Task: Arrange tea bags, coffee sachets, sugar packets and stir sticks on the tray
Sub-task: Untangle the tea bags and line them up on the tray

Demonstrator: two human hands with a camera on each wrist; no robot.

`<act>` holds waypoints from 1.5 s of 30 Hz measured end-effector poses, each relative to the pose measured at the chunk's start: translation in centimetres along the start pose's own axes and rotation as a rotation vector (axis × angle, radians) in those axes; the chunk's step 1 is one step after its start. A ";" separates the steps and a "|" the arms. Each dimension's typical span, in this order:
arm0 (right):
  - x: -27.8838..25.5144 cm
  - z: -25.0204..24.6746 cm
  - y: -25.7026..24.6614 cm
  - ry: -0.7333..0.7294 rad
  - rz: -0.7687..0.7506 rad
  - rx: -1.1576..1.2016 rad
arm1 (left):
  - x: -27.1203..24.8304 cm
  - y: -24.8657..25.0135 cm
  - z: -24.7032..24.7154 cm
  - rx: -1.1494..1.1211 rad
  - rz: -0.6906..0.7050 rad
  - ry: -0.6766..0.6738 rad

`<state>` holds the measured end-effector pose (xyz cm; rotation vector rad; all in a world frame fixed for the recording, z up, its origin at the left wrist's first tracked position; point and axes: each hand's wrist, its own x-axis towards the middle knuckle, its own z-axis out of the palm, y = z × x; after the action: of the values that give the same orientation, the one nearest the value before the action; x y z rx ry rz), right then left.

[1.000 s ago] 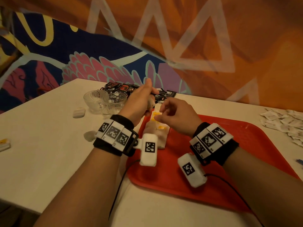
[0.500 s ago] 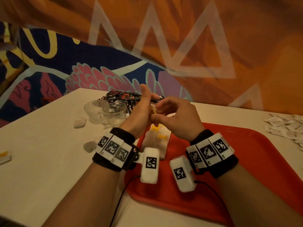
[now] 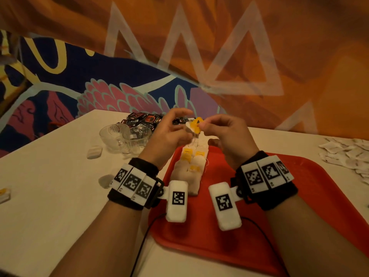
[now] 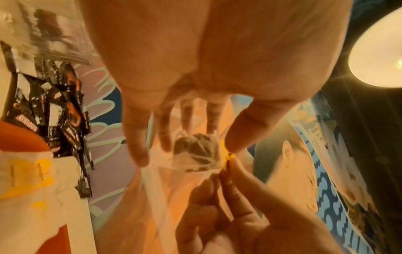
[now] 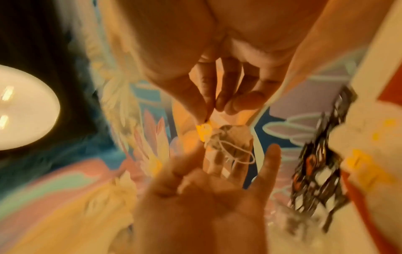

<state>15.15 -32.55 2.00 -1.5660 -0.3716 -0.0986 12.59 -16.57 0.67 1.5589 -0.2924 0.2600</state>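
Note:
Both hands hover over the far left corner of the red tray (image 3: 299,196). A tea bag (image 3: 189,127) hangs between them, its string looped loosely. My right hand (image 3: 202,124) pinches the bag's yellow tag (image 3: 196,124) between thumb and forefinger, which the right wrist view shows as well (image 5: 204,130). My left hand (image 3: 179,124) has its fingers spread and nearly straight, with the fingertips (image 4: 139,154) around the bag (image 4: 195,151). Several tea bags (image 3: 189,168) lie in a row on the tray's left side.
A heap of dark coffee sachets (image 3: 143,118) lies at the table's far edge, behind two glass cups (image 3: 123,136). White sugar packets (image 3: 347,154) are piled at the right. Small loose packets (image 3: 94,151) lie on the table at the left. A painted wall stands behind.
My right hand came over to the left and took the yellow tag. Both hands rose a little. My left hand's fingers went from gripping the tea bag to spread.

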 end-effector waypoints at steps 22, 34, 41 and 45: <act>0.3 -0.8 0.9 -0.047 -0.315 -0.420 | 0.5 -0.5 -0.4 0.385 0.220 0.132; 0.7 -0.9 1.3 -0.052 -0.148 -0.290 | 0.4 -0.5 0.0 0.347 0.268 0.198; 0.3 -1.1 1.0 -0.127 -0.199 -0.321 | 0.6 -0.7 -0.2 0.370 0.274 0.167; 0.3 -1.4 0.6 -0.242 -0.134 -0.217 | 0.6 -0.7 -0.3 0.440 0.340 0.177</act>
<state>15.90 -33.89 1.57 -1.7724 -0.6745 -0.0544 13.36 -16.29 0.23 1.8996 -0.3774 0.7657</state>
